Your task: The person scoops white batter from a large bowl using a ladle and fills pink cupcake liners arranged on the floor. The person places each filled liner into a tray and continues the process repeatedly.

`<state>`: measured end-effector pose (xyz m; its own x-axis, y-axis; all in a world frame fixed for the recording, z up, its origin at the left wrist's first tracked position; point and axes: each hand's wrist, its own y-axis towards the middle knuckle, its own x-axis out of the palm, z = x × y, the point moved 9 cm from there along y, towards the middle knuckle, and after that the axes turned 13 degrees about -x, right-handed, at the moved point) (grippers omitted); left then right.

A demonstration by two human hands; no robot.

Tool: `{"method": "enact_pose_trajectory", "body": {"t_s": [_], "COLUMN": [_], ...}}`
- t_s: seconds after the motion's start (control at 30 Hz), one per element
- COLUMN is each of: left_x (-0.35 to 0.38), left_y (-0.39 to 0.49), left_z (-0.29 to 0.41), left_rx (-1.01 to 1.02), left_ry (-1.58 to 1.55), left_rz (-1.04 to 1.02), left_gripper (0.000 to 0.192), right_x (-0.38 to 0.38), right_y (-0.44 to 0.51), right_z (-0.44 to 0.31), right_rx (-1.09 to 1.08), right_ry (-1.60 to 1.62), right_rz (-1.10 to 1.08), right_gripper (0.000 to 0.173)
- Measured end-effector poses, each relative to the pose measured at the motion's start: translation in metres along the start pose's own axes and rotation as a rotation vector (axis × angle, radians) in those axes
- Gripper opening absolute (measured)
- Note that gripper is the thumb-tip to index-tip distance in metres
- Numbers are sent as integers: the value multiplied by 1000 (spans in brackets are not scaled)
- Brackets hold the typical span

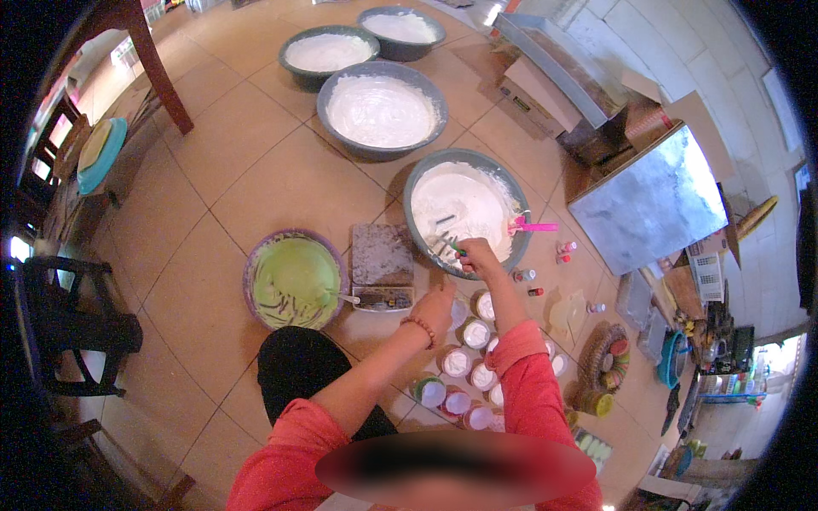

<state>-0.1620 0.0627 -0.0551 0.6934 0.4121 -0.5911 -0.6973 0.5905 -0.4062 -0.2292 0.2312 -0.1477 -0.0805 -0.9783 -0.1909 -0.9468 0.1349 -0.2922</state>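
My right hand [476,257] grips a green-handled utensil [455,248] over a large grey basin [524,246] of white cream [457,191]. The utensil's head is hard to make out against the cream. My left hand [436,308], with a beaded bracelet at the wrist, is just below the basin's near rim. A translucent plastic cup [458,313] is beside its fingers; whether they hold it is unclear. Several cups of white cream [456,363] stand on the floor below my forearms. A pink-handled spatula [540,227] rests across the basin's right rim.
A purple-rimmed basin of green batter [297,268] with a spoon [348,298] stands left of a dusty scale [382,255]. Further basins of cream [383,112] are ahead. Small bottles [525,275] stand at right, near a metal-topped box [652,198]. A dark plastic chair [89,319] is far left.
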Motion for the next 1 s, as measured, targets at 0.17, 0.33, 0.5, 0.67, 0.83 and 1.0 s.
{"method": "enact_pose_trajectory", "body": {"t_s": [0.17, 0.33, 0.5, 0.67, 0.83, 1.0], "left_x": [-6, -8, -4, -5, -4, 1], "left_y": [-5, -7, -3, -6, -3, 0], "left_z": [5, 6, 8, 9, 6, 3], "left_rx": [20, 46, 72, 64, -11, 56], "left_ry": [-42, -43, 6, -39, 14, -57], "left_rz": [24, 80, 76, 54, 20, 38], "left_gripper": [40, 37, 36, 39, 54, 55], "right_x": [-1, -22, 5, 9, 11, 14], "right_y": [-4, -6, -3, -3, -5, -6], "right_z": [-15, -31, -46, -21, 14, 12], "right_rx": [15, -159, -344, -69, 277, 375], "right_ry": [162, -241, -899, -244, 632, 980], "right_rz": [227, 416, 335, 235, 199, 143], "right_gripper": [18, 20, 21, 20, 14, 10]}}
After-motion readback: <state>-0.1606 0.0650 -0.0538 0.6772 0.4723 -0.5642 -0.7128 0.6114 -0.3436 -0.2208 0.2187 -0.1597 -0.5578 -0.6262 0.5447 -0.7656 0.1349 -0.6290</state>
